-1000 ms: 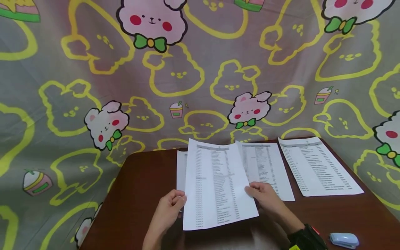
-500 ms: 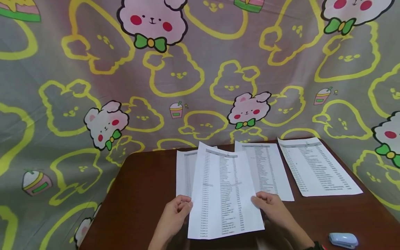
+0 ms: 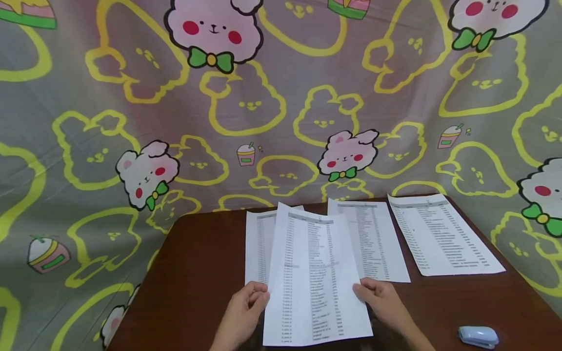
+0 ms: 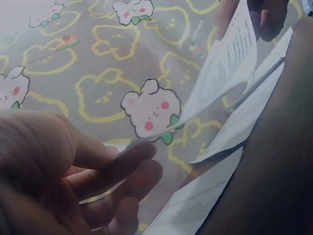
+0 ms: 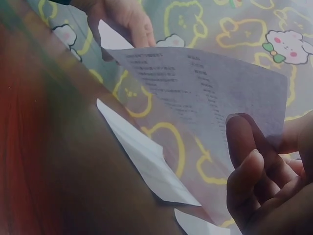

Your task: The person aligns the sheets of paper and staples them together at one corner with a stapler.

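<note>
A printed sheet of paper (image 3: 307, 287) with columns of small text is held up above the table, tilted toward me. My left hand (image 3: 244, 312) pinches its left edge between thumb and fingers. On the opposite edge, my right hand (image 3: 386, 304) grips the paper (image 5: 195, 93) the same way, thumb in front. Behind the held sheet, a second printed page (image 3: 259, 243) lies on the table, partly covered from view. Another page (image 3: 377, 243) lies to its right, its left part overlapped by the held sheet.
A further printed page (image 3: 443, 239) lies at the far right of the dark brown table (image 3: 197, 273). Near the front right rests a light blue stapler (image 3: 477, 336). A cartoon-patterned cloth (image 3: 263, 112) hangs right behind the table.
Both hands have brought the held sheet lower and slightly to the right, closer to me. More of the page lying behind it on the left now shows.
</note>
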### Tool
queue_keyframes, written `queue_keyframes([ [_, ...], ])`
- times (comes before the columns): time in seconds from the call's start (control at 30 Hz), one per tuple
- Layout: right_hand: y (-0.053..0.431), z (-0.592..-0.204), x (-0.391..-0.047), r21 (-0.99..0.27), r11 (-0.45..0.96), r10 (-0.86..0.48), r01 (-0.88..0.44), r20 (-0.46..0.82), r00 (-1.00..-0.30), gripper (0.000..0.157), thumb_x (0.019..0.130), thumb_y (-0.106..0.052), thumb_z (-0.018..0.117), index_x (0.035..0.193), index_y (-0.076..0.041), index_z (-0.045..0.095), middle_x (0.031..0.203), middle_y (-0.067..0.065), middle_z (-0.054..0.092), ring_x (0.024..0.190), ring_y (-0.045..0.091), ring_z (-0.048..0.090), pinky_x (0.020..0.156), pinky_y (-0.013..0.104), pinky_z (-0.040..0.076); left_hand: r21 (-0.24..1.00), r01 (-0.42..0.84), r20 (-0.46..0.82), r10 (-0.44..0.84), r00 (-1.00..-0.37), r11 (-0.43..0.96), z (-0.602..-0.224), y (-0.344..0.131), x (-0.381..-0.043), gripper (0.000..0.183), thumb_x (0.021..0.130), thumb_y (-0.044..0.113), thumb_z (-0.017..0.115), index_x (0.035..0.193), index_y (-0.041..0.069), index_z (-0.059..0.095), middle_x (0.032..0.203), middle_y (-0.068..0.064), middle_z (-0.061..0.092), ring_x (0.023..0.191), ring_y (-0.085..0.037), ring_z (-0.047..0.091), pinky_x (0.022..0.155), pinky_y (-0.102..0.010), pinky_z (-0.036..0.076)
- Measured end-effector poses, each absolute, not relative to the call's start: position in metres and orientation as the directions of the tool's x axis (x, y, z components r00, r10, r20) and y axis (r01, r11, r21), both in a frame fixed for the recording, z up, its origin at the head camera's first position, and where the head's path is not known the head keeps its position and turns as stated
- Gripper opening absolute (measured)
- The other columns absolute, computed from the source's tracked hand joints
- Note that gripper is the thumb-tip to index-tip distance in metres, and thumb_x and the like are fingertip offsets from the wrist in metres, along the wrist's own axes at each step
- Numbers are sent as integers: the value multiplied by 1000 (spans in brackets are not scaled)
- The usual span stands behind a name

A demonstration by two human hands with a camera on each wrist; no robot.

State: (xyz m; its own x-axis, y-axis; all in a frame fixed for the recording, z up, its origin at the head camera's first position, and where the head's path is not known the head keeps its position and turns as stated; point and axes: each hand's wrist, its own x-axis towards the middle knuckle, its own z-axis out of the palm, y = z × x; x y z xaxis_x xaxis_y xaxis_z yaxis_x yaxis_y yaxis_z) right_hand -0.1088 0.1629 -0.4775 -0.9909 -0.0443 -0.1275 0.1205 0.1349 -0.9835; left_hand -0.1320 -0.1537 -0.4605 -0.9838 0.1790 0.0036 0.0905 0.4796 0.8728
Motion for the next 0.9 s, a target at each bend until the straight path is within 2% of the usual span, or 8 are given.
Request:
queue_keyframes([
  [0.23, 168, -483, -103, -967, 195, -5, 163, -168, -986, 37, 97, -21, 58, 115, 11, 64, 97, 14, 74, 74, 18, 69, 62, 30, 55, 884, 80, 23, 129, -991, 460, -465, -155, -122, 17, 94, 16, 64, 104, 3, 63, 77, -1, 68, 67, -2, 51, 66, -21, 42],
  [0.4, 175, -492, -99, -961, 210, -2, 182, -186, -983, 35, 98, -23, 57, 113, 8, 66, 97, 14, 74, 74, 18, 68, 64, 28, 54, 876, 89, 22, 144, -989, 475, -469, -152, -118, 18, 94, 21, 64, 103, 5, 63, 83, 0, 72, 76, -3, 55, 72, -22, 44],
  [0.7, 181, -500, -89, -964, 219, -49, 149, -163, -985, 37, 99, -24, 56, 115, 8, 64, 98, 15, 74, 73, 15, 66, 65, 26, 53, 890, 46, -10, 122, -993, 454, -474, -149, -111, 18, 94, 19, 63, 103, 3, 63, 82, -2, 72, 71, -3, 53, 67, -20, 43],
  [0.9, 188, -493, -91, -973, 193, -85, 123, -141, -986, 39, 100, -24, 55, 118, 11, 61, 101, 17, 74, 75, 17, 70, 66, 28, 56, 913, 74, 40, 93, -995, 402, -476, -138, -110, 15, 93, 17, 65, 101, 4, 63, 80, -2, 72, 68, 0, 52, 64, -19, 41],
])
